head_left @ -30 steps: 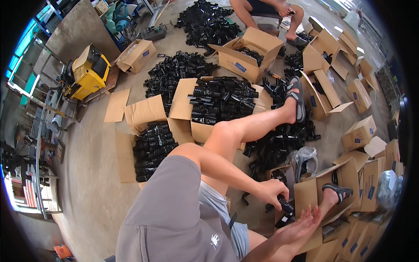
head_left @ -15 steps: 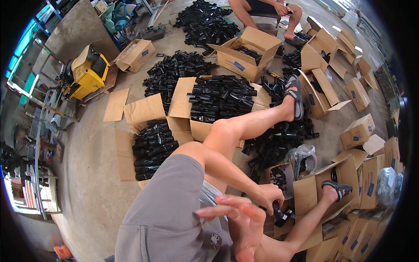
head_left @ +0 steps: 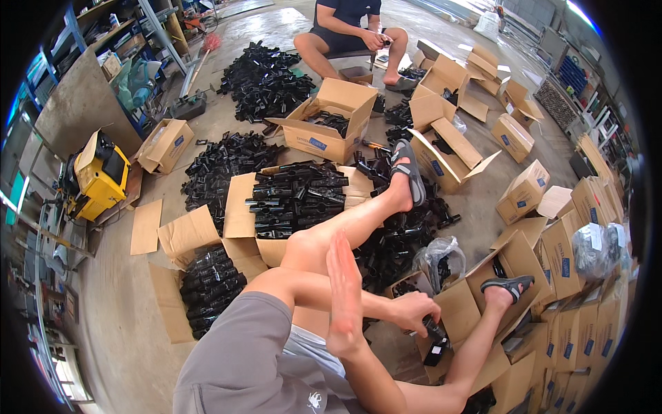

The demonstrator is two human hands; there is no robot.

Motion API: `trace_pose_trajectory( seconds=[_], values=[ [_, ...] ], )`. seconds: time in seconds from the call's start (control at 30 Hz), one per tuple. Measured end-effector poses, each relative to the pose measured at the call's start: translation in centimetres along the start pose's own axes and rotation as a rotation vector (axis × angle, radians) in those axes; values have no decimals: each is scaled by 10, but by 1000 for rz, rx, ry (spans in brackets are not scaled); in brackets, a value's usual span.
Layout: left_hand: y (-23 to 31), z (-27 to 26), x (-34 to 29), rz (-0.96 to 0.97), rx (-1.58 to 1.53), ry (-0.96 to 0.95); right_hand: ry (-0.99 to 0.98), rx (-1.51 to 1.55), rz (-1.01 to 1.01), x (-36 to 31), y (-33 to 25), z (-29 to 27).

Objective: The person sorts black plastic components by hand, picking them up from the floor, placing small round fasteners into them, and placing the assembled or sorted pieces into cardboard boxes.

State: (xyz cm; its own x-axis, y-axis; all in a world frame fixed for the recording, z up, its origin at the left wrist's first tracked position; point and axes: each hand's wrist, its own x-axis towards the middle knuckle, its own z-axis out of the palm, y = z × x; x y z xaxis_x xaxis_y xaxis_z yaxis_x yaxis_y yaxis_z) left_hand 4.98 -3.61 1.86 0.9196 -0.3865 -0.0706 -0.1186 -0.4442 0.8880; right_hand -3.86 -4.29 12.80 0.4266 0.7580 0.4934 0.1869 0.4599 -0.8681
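Note:
My left hand (head_left: 416, 312) reaches across to the right, its fingers closed on a black plastic part (head_left: 434, 328) that points down toward an open carton beside my right leg. A black piece with a white patch (head_left: 436, 353) lies just below it; whether the two touch is hard to tell. My right hand (head_left: 343, 297) is raised in front of my left forearm, seen edge-on, with its fingers stretched upward and nothing visible in it. Behind the left hand stands a small box (head_left: 396, 290) of small black pieces, partly hidden. An open carton (head_left: 458, 314) is at its right.
Beyond my left leg, cartons hold rows of black parts (head_left: 298, 200). Loose heaps of black parts (head_left: 265, 79) cover the floor farther off. A seated person (head_left: 348, 31) handles something small. More cartons (head_left: 562, 255) line the right side; a yellow machine (head_left: 100, 183) stands left.
My right hand has gone from loosely bent fingers low over my lap to upright with straight fingers. The left hand still grips the black part. The view has shifted, showing more of the far floor.

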Motion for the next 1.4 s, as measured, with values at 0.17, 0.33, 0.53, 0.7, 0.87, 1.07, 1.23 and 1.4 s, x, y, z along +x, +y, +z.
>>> trace_pose_trajectory(
  seconds=[0.17, 0.33, 0.53, 0.7, 0.87, 1.07, 1.23, 1.4],
  values=[
    [5, -13, 11, 18, 31, 52, 46, -69, 45, 0, 32, 3],
    [2, -20, 22, 42, 46, 116, 80, -122, 9, -11, 32, -5],
    [17, -29, 28, 83, 33, 202, 231, 27, 43, -34, 35, -23],
    [-7, -26, 28, -67, 86, 164, 639, -798, -65, -91, 42, -75],
    [-14, -19, 20, -26, 59, 228, 942, -479, -62, -98, 27, -76],
    [-28, -12, 18, 20, 42, 266, 876, -621, 29, -125, 59, -80],
    [-29, -24, -1, -82, -186, 287, 1134, -528, 276, -174, 74, -123],
    [-37, 1, -25, -66, -655, 128, 934, 15, 488, -197, 77, -167]
  ],
)
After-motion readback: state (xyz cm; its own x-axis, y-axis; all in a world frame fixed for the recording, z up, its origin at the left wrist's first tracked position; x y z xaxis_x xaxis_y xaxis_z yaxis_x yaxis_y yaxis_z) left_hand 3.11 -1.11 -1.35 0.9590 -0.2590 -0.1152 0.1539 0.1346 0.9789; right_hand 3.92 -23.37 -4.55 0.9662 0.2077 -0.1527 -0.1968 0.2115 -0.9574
